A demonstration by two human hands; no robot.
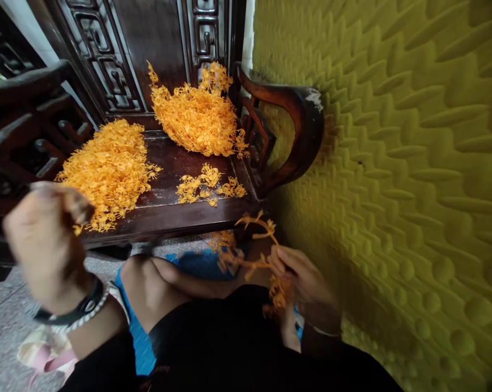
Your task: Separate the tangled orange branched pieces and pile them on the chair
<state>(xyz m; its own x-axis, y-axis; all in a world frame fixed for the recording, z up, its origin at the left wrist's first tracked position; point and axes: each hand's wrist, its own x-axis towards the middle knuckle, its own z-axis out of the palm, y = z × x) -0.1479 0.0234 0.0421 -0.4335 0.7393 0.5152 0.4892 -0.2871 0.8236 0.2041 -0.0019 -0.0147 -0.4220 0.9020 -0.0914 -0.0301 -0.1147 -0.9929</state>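
My right hand (305, 272) pinches a strand of orange plastic flower pieces (266, 231) above my lap. Parts of the strand hang below and to the left of the fingers, some of them blurred. At the left, my left hand (49, 239) is raised in front of a large heap of orange plastic flower pieces (110, 163). Its fingers are curled in, and motion blur hides whatever may be between them. A second heap of the same pieces (200, 114) lies further back on the dark wooden chair seat (164, 149). Several loose orange pieces (200, 185) lie near the seat's front edge.
A curved wooden armrest (298, 125) bounds the seat on the right, beside a yellow-green embossed wall (393, 163). The carved chair back (151, 49) rises behind the heaps. Blue material (200, 264) lies below the seat. A pink and cream item (45, 354) lies on the floor.
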